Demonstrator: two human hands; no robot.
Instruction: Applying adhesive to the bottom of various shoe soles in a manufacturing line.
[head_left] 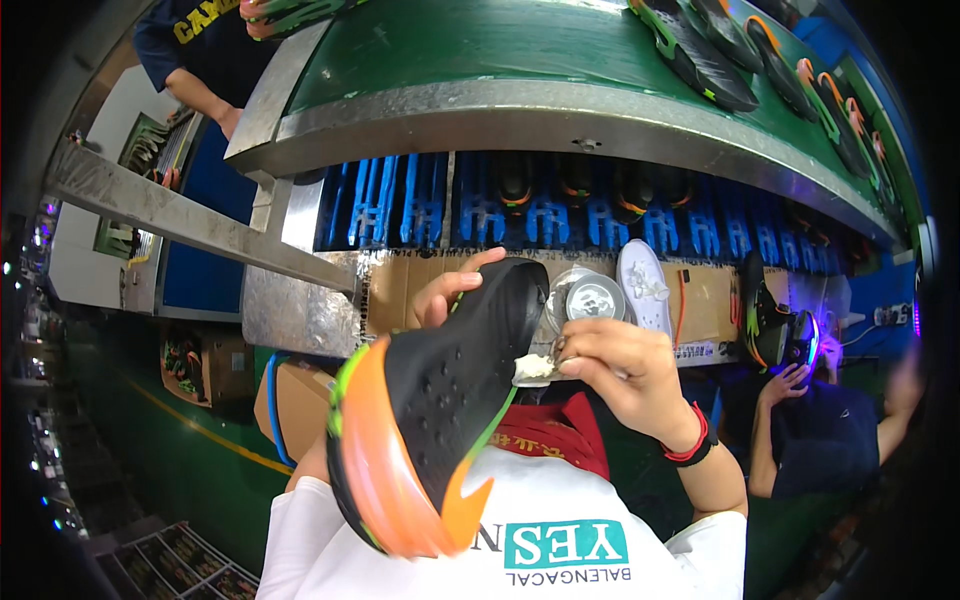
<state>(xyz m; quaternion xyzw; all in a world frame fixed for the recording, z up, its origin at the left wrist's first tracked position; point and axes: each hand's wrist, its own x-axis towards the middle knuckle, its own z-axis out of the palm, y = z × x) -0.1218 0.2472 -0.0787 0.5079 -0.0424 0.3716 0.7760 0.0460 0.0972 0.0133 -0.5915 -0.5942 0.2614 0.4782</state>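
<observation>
My left hand grips a black clog from its far side; part of the hand is hidden behind it. The clog is tilted, with an orange band and green trim at the near end and a studded black footbed facing up. Between the fingertips of my right hand is a small whitish wad. It touches or lies very close to the clog's right edge; its exact kind I cannot make out. Just beyond, a round metal tin with pale contents stands beside a white clog.
Cardboard covers the bench below a conveyor with a green belt and metal rim. Blue racks hold several shoes. More shoes lie on the belt. A person works at right, another at far left.
</observation>
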